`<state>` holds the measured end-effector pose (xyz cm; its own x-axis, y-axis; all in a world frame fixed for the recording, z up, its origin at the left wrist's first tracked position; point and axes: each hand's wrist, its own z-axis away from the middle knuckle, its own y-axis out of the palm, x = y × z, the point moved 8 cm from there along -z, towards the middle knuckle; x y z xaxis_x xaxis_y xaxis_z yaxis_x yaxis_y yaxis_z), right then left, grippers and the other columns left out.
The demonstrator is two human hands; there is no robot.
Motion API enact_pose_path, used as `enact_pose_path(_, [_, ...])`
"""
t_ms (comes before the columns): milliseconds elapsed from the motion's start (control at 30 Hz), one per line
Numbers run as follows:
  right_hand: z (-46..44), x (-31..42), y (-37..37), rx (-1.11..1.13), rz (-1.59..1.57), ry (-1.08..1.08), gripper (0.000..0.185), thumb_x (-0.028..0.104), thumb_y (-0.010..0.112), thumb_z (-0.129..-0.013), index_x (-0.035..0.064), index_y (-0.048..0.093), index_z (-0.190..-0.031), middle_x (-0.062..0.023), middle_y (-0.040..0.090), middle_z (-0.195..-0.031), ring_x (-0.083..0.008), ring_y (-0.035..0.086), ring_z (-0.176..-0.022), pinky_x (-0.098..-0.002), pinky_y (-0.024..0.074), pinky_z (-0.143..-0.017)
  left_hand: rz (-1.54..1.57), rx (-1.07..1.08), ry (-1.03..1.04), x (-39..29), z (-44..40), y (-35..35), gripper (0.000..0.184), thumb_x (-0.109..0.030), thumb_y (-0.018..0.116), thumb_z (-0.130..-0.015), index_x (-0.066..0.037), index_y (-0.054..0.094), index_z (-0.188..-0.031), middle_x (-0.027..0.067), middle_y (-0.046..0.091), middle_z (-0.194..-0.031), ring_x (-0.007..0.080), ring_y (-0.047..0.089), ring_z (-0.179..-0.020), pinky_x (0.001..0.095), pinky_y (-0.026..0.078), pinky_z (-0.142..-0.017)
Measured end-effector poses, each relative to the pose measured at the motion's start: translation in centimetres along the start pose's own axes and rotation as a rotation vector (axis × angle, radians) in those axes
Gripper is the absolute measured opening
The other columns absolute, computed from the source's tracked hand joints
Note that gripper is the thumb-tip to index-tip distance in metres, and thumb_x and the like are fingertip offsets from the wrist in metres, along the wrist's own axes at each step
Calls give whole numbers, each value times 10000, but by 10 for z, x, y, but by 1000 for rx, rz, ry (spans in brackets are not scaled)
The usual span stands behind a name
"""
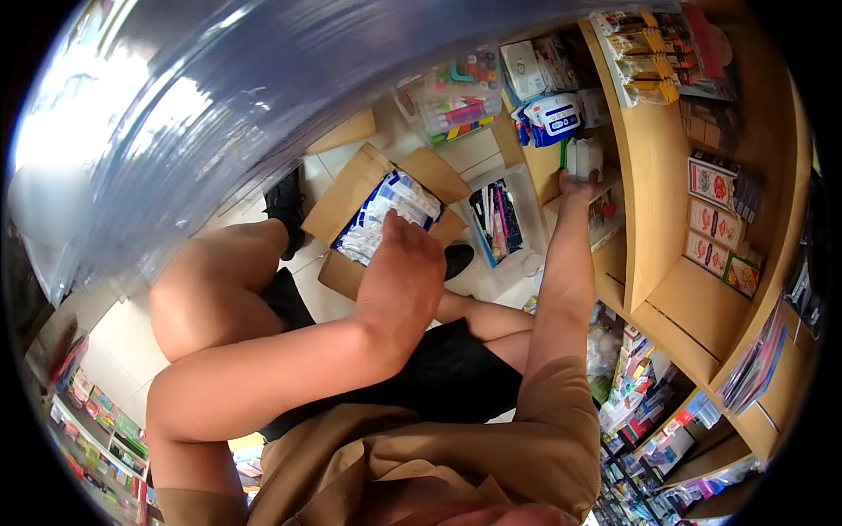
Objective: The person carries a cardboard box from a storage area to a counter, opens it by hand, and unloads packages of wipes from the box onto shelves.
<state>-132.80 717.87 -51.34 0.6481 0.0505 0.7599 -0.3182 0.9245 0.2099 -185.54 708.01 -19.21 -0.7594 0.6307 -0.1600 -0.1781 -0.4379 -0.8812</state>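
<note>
My left hand reaches over an open cardboard box on the floor between my legs. Its fingers are bent and pressed together against the white-and-blue packets that fill the box; what they pinch is hidden. On the right, my right hand is inside a wooden shelf compartment, its fingers and thumb around the near end of a white stack of packs. Just above that stack lie blue-and-white packs.
A clear plastic bin with pens or similar items stands right of the box. Another bin of colourful goods is behind. Shelf uprights rise at right. Blurred plastic sheeting covers the upper left. My knee flanks the box.
</note>
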Motion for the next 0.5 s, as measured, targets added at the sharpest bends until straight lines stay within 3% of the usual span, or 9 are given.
enact_pose_path(67, [-10,4,-3,-72,-16,2,505,484,591,-957,190,598,-1368,-42,579,-1424,-309,513,-1310,-529,416,-1012,25,91,-16,2,-3,7,407,-173,579,-910,-2,629,-1276,211,645,-1256,368,581,-1229,482,377,-1139])
enact_pose_path(233, [-17,0,8,77,-306,-7,490,424,574,-979,193,560,-1411,-79,569,-1448,-313,524,-1320,-509,385,-1080,-31,40,16,-2,1,6,418,-176,576,-914,-17,622,-1298,212,627,-1277,366,574,-1228,486,374,-1142])
enact_pose_path(300, [-2,0,20,42,-386,45,496,444,565,-984,197,558,-1415,-84,564,-1452,-324,509,-1332,-552,377,-1083,-17,28,26,-4,-2,5,418,-168,567,-917,-20,619,-1305,210,625,-1274,373,571,-1231,490,373,-1145])
enact_pose_path(367, [38,-8,44,140,-464,259,526,481,545,-990,184,549,-1424,-85,544,-1471,-348,466,-1367,-614,386,-1055,34,76,27,-5,-4,4,420,-160,560,-919,-21,615,-1312,210,625,-1270,369,571,-1230,493,374,-1147])
enact_pose_path(400, [9,-6,43,224,-454,214,631,543,545,-969,175,489,-1478,-118,499,-1489,-371,437,-1369,-605,344,-1123,36,55,24,-5,-5,3,422,-160,561,-919,-21,613,-1314,210,624,-1272,366,570,-1230,493,375,-1148])
enact_pose_path(500, [-21,2,30,123,-403,249,594,503,521,-995,188,469,-1496,-97,474,-1512,-383,422,-1376,-621,315,-1146,53,66,13,-2,-7,6,440,-155,561,-919,-21,596,-1336,205,613,-1288,353,555,-1246,493,374,-1153])
